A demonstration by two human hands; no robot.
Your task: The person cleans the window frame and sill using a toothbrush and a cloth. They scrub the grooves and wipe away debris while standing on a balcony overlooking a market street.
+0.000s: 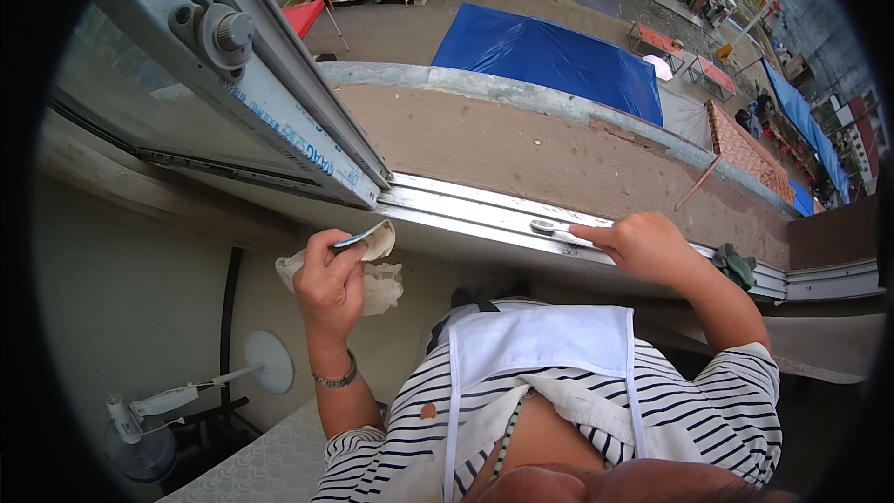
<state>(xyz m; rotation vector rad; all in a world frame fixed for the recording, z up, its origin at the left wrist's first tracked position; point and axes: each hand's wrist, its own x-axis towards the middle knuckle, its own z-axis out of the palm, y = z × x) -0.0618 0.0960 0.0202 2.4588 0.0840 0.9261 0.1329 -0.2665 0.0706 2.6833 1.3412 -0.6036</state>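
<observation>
My left hand (328, 281) is closed around a crumpled whitish cloth (380, 281) and a thin dark flat tool (352, 240), held just below the metal window track (466, 207). My right hand (643, 247) rests on the same track further right, its index finger stretched left onto a small grey wad or pad (545, 226) lying in the groove. A metal bracelet sits on my left wrist. The sliding window sash (233, 84) with its round knob (228, 33) stands open at the upper left.
Beyond the track lies a brown concrete ledge (559, 149), and far below it a street with blue tarps (549, 56) and stalls. A dark green rag (736, 265) lies at the track's right end. A white lamp or tool on a stand (186, 396) sits lower left.
</observation>
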